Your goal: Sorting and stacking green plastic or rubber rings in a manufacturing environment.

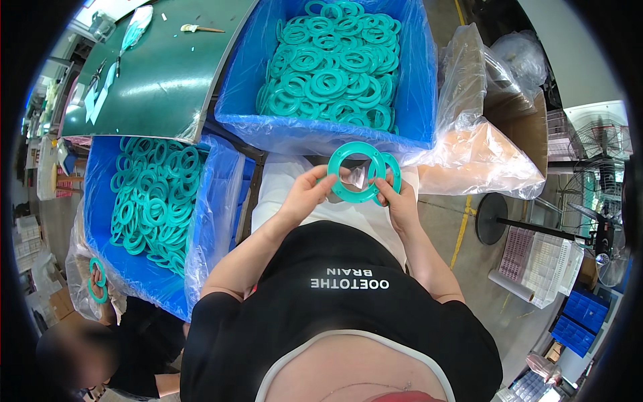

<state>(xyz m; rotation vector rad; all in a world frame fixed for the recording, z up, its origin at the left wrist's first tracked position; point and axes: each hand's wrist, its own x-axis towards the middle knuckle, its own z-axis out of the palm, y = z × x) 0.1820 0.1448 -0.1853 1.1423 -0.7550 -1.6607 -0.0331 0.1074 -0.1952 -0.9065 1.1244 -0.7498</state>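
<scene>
My left hand [308,193] pinches the left side of a teal ring [356,148] with small holes around its flat face. A second teal ring [396,171] overlaps behind it to the right. My right hand [400,205] grips the second ring, its fingers where the two rings overlap. Both rings are held up in front of my body, just below the near edge of a blue bin [414,74]. That bin is lined with clear plastic and holds a heap of similar teal rings [329,63].
Another lined blue bin [98,179] of rings stands at left, beside a green table [171,60] carrying a brush [202,29]. A co-worker [144,342] at lower left holds teal rings [98,289]. At right are a plastic-lined cardboard box [519,124] and a fan [603,144].
</scene>
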